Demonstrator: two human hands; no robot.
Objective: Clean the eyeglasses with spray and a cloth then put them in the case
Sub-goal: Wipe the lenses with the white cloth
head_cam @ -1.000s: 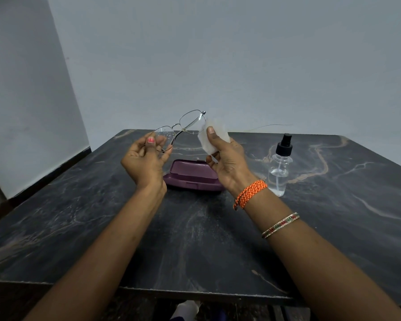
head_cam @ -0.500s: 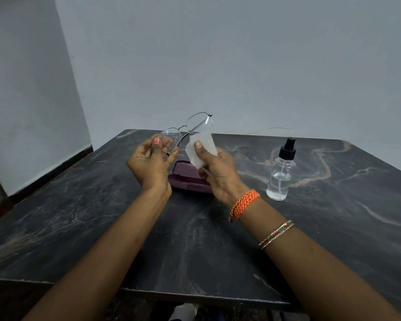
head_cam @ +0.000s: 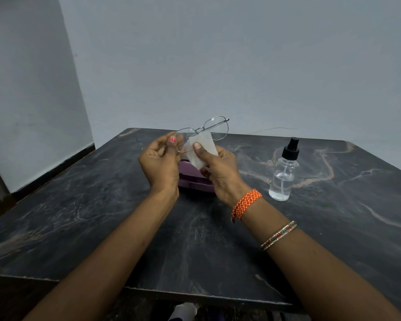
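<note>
Thin metal-framed eyeglasses [head_cam: 214, 127] are raised above the table's far middle. My left hand [head_cam: 160, 164] pinches the left end of the frame, thumb on top. My right hand [head_cam: 220, 171] holds a small white cloth [head_cam: 202, 150] with the thumb pressing it against the left lens, which carries droplets. Behind and under both hands lies the purple eyeglass case [head_cam: 192, 181], mostly hidden by them. A clear spray bottle [head_cam: 283, 174] with a black pump top stands upright to the right of my right hand.
The dark marble table [head_cam: 90, 216] reaches to a pale wall at the back. Its front edge runs under my forearms. A thin wire [head_cam: 273, 129] lies along the far edge. Something white [head_cam: 183, 310] shows below the table front.
My right hand has carried the cloth leftward from the right lens onto the left lens. Both hands have come closer together. The camera view has shifted slightly.
</note>
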